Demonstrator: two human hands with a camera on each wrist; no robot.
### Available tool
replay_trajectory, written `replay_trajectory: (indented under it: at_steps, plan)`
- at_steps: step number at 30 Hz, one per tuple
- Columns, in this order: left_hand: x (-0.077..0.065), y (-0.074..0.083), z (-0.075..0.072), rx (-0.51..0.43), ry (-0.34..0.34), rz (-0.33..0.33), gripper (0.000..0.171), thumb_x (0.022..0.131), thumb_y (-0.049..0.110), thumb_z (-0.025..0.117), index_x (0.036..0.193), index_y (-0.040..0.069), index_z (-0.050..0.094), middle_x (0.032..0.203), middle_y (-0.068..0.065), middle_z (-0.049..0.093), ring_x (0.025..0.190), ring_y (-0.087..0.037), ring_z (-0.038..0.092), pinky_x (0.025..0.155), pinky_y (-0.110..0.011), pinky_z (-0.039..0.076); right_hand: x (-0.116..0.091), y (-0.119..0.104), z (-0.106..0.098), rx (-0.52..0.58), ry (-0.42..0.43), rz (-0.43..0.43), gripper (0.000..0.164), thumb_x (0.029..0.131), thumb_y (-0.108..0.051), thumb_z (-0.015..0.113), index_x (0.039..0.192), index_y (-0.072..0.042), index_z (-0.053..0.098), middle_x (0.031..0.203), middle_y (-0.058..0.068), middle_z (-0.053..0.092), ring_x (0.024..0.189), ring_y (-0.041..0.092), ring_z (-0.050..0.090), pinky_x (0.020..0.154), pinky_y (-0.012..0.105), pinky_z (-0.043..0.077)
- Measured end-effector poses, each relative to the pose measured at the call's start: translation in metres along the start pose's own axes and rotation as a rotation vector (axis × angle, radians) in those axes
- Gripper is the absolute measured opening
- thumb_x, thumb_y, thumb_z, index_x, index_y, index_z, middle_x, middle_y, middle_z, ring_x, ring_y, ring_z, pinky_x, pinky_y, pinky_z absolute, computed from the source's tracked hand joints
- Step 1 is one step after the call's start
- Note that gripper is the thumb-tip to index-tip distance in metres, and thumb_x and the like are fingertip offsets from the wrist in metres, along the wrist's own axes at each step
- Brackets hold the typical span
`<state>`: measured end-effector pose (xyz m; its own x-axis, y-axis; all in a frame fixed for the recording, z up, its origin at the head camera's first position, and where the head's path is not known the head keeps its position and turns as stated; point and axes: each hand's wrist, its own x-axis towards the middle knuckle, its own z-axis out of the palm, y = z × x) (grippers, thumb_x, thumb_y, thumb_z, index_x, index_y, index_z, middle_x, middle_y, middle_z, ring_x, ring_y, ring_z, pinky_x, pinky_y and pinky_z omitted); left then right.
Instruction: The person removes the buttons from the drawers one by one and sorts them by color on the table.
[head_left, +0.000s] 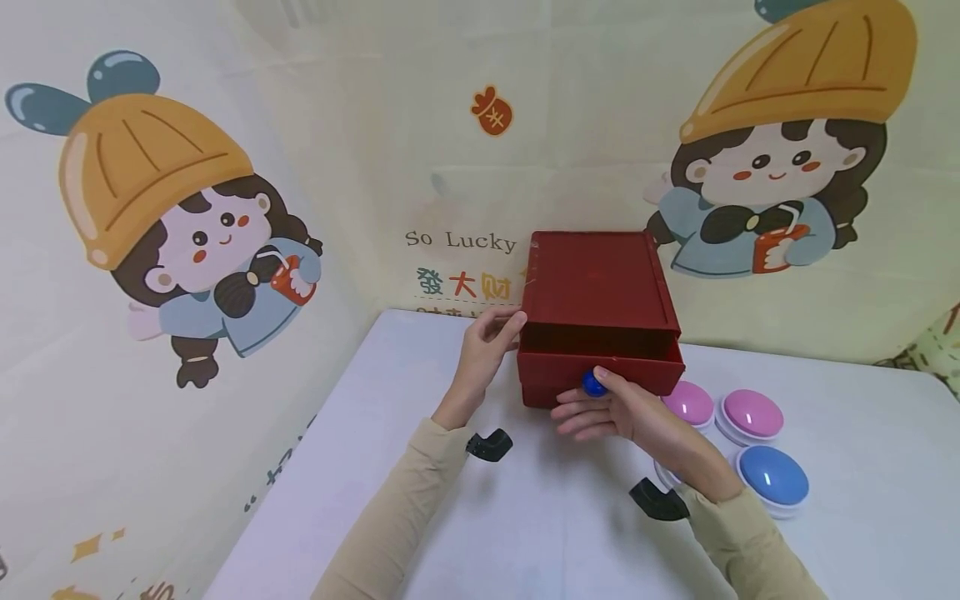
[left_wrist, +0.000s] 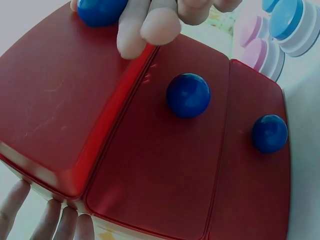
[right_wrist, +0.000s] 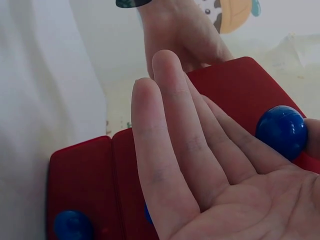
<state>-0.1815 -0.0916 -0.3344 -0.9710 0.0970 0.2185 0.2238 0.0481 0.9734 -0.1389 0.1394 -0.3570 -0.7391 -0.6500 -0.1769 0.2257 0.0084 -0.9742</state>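
A red box (head_left: 600,279) with stacked drawers stands on the table against the backdrop. Its top drawer (head_left: 551,368) is pulled partway out, and the dark inside shows behind the front. My right hand (head_left: 637,412), palm up, pinches the blue round knob (head_left: 593,384) of that drawer between thumb and index finger; the other fingers extend straight below it. My left hand (head_left: 483,350) rests its fingers against the left side of the box, near the upper front corner. Two lower drawers, each with a blue knob (left_wrist: 188,95), are closed in the left wrist view.
Right of the box sit two pink push buttons (head_left: 753,413) and a blue push button (head_left: 773,476) on white bases. Another white base shows partly behind my right forearm. A printed cloth backdrop (head_left: 442,183) rises behind the white table (head_left: 525,533).
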Motion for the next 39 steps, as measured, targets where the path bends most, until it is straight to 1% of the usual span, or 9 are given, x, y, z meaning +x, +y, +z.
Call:
replay_trajectory:
  at_steps: [4,8,14,21,28,32,39]
  plan:
    - [-0.001,0.000,0.000,-0.001,-0.008,-0.004,0.035,0.091,0.030,0.059,0.118,0.008,0.057,0.111,-0.007,0.060,0.101,-0.017,0.058,0.082,-0.033,0.051,0.001,0.000,-0.001,0.005,0.002,-0.010,0.063,0.099,-0.046,0.025,0.131,0.004,0.043,0.119,0.019,0.059,0.105,0.036,0.059,0.090,0.042,0.047]
    - [-0.001,0.001,0.000,0.007,-0.008,-0.002,0.035,0.091,0.030,0.058,0.119,0.009,0.057,0.112,-0.006,0.060,0.101,-0.017,0.058,0.083,-0.033,0.051,0.002,0.000,-0.003,-0.002,0.013,-0.011,0.062,0.098,-0.047,0.027,0.130,0.002,0.045,0.119,0.019,0.059,0.104,0.036,0.059,0.090,0.042,0.047]
    - [-0.001,0.002,0.001,0.017,-0.005,-0.002,0.035,0.091,0.030,0.058,0.119,0.009,0.057,0.112,-0.006,0.060,0.101,-0.017,0.058,0.083,-0.033,0.051,0.006,-0.001,-0.006,0.006,0.014,-0.022,0.062,0.098,-0.047,0.026,0.131,0.004,0.044,0.119,0.020,0.059,0.105,0.036,0.059,0.090,0.041,0.047]
    - [-0.001,0.002,0.001,0.007,0.000,-0.004,0.034,0.091,0.030,0.058,0.118,0.008,0.057,0.111,-0.006,0.060,0.101,-0.017,0.058,0.083,-0.032,0.051,0.010,-0.002,-0.008,-0.016,0.035,-0.008,0.063,0.098,-0.049,0.027,0.131,0.001,0.045,0.120,0.018,0.059,0.105,0.034,0.059,0.090,0.041,0.047]
    - [-0.002,0.001,0.002,0.018,0.006,0.006,0.033,0.091,0.028,0.058,0.117,0.008,0.057,0.112,-0.006,0.059,0.100,-0.018,0.058,0.082,-0.033,0.051,0.012,-0.002,-0.010,-0.029,0.061,-0.033,0.062,0.098,-0.049,0.028,0.129,0.002,0.046,0.120,0.019,0.059,0.106,0.034,0.058,0.091,0.040,0.047]
    - [-0.001,-0.001,0.002,0.020,0.006,0.005,0.033,0.091,0.028,0.058,0.118,0.008,0.057,0.113,-0.005,0.059,0.100,-0.017,0.058,0.083,-0.033,0.051,0.014,-0.002,-0.011,-0.045,0.083,-0.030,0.062,0.097,-0.050,0.029,0.128,0.000,0.048,0.120,0.017,0.059,0.106,0.033,0.059,0.090,0.039,0.047]
    - [0.009,-0.024,-0.002,-0.016,0.006,0.002,0.037,0.088,0.037,0.061,0.117,0.015,0.058,0.114,-0.003,0.059,0.102,-0.017,0.058,0.083,-0.033,0.051,0.017,-0.003,-0.013,-0.073,0.089,-0.023,0.062,0.097,-0.051,0.027,0.128,-0.002,0.049,0.120,0.016,0.059,0.107,0.033,0.058,0.092,0.041,0.045]
